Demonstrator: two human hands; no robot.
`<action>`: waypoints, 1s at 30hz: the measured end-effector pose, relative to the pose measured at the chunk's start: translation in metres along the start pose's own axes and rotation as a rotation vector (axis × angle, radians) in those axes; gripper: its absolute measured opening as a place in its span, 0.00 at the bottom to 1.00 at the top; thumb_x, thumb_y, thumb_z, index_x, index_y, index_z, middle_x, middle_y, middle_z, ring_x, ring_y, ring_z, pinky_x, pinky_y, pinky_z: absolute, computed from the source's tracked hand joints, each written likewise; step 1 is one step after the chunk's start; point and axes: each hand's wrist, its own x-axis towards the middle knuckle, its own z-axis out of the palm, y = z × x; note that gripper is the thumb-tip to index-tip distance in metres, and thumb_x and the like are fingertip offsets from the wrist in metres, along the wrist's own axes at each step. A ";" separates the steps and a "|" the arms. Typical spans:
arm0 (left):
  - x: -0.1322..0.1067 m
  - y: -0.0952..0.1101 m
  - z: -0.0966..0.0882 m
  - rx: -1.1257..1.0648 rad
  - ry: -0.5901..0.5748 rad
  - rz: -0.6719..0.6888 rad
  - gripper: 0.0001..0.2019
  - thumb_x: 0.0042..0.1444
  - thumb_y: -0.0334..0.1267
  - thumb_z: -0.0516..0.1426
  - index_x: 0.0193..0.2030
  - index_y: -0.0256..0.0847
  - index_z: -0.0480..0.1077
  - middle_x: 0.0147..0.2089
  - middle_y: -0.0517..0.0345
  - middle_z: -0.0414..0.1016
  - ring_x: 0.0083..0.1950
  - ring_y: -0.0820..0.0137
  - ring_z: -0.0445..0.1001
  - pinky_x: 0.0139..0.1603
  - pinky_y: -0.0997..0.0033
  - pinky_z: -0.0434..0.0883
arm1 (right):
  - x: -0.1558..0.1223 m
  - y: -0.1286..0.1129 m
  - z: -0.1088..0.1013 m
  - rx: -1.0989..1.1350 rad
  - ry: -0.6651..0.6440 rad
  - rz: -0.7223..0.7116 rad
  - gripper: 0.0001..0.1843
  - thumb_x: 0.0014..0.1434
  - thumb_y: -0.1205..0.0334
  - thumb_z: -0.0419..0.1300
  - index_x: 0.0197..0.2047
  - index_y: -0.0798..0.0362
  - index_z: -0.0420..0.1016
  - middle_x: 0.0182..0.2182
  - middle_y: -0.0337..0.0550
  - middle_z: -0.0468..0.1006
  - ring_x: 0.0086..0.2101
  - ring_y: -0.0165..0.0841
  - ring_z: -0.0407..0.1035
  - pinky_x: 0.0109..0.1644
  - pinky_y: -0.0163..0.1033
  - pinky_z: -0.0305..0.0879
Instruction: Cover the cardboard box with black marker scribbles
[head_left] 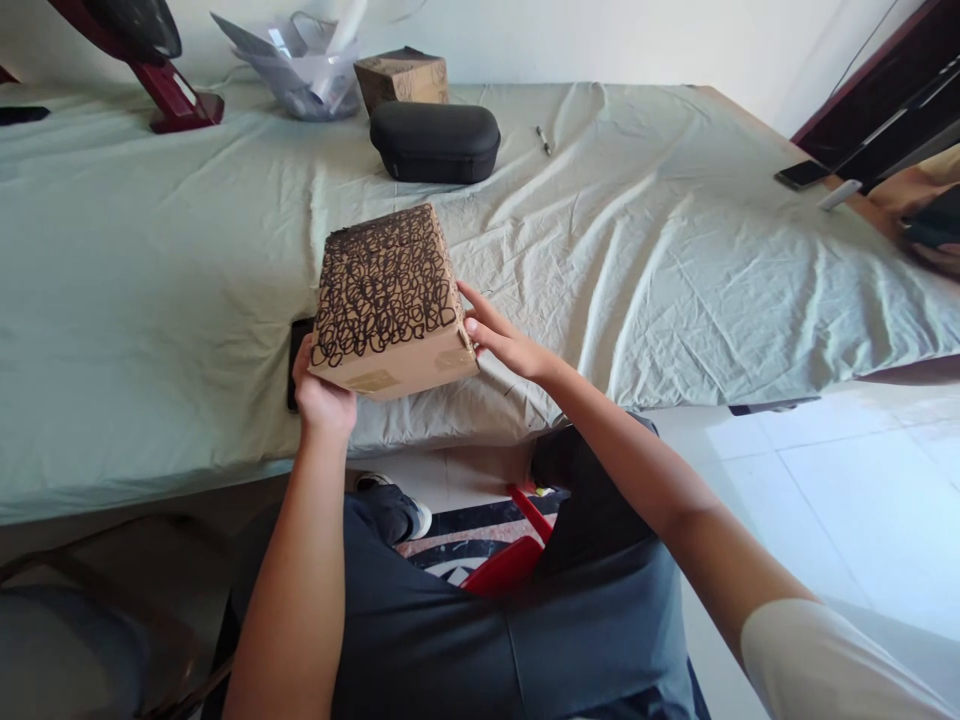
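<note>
A brown cardboard box (386, 285), its top covered in black looping scribbles, is held between both hands near the front edge of the cloth-covered table. My left hand (322, 395) grips its near left corner, with the fingers partly hidden behind the box. On the right side, my right hand (502, 335) presses its fingers and thumb against the box wall. Strips of tape show on the near face. The box looks tilted; whether its bottom touches the cloth I cannot tell. A dark phone (293, 375) lies partly hidden beside my left hand.
Beyond the box are a black hard case (435, 143), another scribbled box (405, 78) and a clear plastic basket (307, 85) of odds and ends. A pen (543, 140) lies right of the case. A dark red stand (176, 100) is back left; a phone (801, 175) lies far right.
</note>
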 end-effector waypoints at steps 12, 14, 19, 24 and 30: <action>-0.010 0.001 0.014 0.034 -0.007 -0.064 0.29 0.53 0.69 0.70 0.47 0.46 0.82 0.54 0.49 0.85 0.60 0.55 0.83 0.57 0.59 0.82 | -0.002 0.022 -0.003 0.017 0.029 0.001 0.60 0.72 0.20 0.55 0.90 0.43 0.36 0.65 0.54 0.74 0.52 0.44 0.72 0.55 0.52 0.78; -0.008 -0.003 0.012 0.040 -0.011 -0.067 0.29 0.53 0.69 0.70 0.48 0.47 0.81 0.54 0.49 0.85 0.59 0.55 0.83 0.56 0.59 0.82 | -0.001 0.025 -0.003 0.016 0.027 -0.002 0.59 0.73 0.21 0.55 0.90 0.42 0.35 0.66 0.54 0.73 0.53 0.44 0.72 0.55 0.52 0.78; -0.008 -0.004 0.006 0.035 0.000 -0.084 0.29 0.53 0.69 0.70 0.48 0.47 0.81 0.51 0.50 0.85 0.57 0.56 0.83 0.52 0.62 0.81 | 0.004 0.028 -0.003 0.003 0.024 -0.010 0.59 0.72 0.21 0.54 0.90 0.43 0.36 0.66 0.55 0.73 0.54 0.45 0.72 0.56 0.53 0.79; -0.008 -0.001 0.004 0.042 0.003 -0.078 0.29 0.52 0.69 0.70 0.48 0.47 0.81 0.50 0.50 0.85 0.56 0.56 0.83 0.50 0.62 0.81 | 0.003 0.023 0.002 0.001 0.035 0.022 0.62 0.71 0.20 0.55 0.91 0.44 0.36 0.71 0.57 0.71 0.56 0.48 0.72 0.62 0.59 0.78; -0.008 0.000 0.006 0.072 -0.018 -0.061 0.29 0.55 0.70 0.68 0.49 0.47 0.81 0.49 0.48 0.83 0.54 0.54 0.83 0.46 0.60 0.82 | -0.003 0.020 0.004 0.004 0.046 0.027 0.59 0.71 0.20 0.54 0.91 0.39 0.37 0.73 0.56 0.71 0.61 0.51 0.71 0.67 0.64 0.76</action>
